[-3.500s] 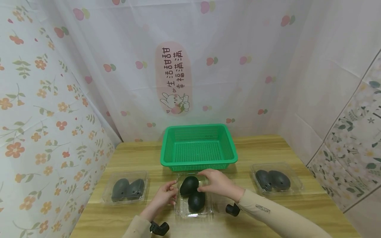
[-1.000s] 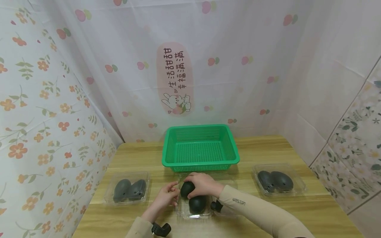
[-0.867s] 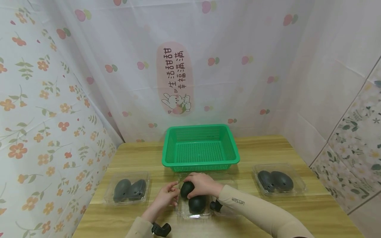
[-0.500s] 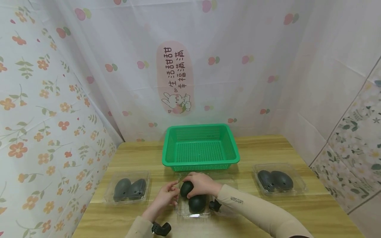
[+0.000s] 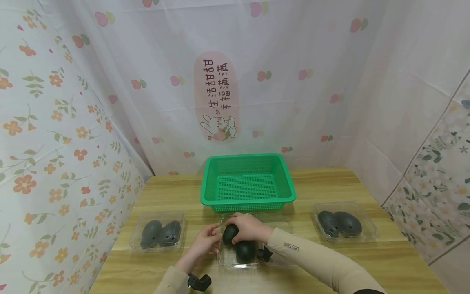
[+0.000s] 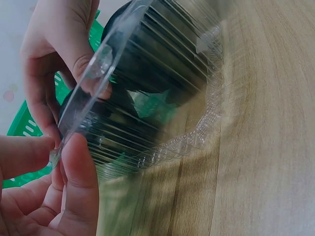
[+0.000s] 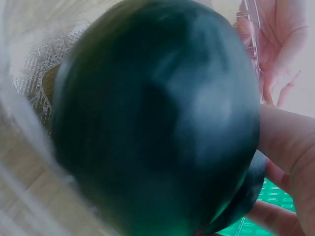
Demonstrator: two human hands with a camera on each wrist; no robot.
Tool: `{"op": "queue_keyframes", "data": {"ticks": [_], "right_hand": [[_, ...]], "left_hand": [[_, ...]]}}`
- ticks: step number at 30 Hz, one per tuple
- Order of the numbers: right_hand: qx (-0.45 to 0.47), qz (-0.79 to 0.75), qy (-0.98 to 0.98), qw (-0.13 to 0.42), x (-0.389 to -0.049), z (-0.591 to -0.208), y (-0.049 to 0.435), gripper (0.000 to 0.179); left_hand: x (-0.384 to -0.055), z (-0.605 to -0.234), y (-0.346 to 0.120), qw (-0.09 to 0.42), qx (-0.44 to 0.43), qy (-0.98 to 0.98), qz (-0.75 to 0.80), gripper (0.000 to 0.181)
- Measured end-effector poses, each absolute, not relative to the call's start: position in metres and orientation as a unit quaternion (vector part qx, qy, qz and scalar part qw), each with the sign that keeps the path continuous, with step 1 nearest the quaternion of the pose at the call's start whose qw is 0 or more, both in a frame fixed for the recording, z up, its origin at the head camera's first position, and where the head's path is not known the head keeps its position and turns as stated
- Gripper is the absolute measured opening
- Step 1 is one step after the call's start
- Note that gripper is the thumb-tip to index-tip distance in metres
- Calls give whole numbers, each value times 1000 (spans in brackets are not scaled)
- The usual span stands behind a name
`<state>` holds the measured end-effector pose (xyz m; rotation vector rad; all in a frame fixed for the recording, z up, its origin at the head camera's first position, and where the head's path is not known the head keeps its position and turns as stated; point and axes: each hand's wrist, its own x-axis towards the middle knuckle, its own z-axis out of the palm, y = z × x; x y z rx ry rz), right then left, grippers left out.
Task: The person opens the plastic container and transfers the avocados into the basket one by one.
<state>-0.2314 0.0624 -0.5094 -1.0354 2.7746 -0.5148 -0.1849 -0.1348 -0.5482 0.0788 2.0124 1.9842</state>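
Note:
In the head view, a clear plastic clamshell box (image 5: 240,265) lies open at the table's front middle, with two dark green avocados inside. My right hand (image 5: 249,228) grips the far avocado (image 5: 230,234), thumb on its near side and fingers over the top. The near avocado (image 5: 246,251) rests against it, below my thumb, and fills much of the right wrist view. At the box's left rim is my left hand (image 5: 206,243); the left wrist view shows its thumb and a finger (image 6: 81,167) pinching the plastic edge. My right forearm covers part of the lid on the right.
A green perforated basket (image 5: 247,206) stands just behind the box, with nothing in it. On the left sits another clear box (image 5: 134,241) with two dark avocados, and a similar box (image 5: 367,220) is on the right. Floral curtains surround the wooden table (image 5: 312,265).
My right hand has left the box's right side and taken hold of the far avocado, which has shifted slightly. The near avocado has rolled a little right. My left hand stays at the rim.

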Motion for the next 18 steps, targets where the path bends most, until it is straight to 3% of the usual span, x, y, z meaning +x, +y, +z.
{"op": "queue_keyframes", "data": {"ticks": [18], "right_hand": [[-353,-192,914,59,-233,-512,69,52]], "left_hand": [[-187,-549,-134,157,32,700,696,55]]}}
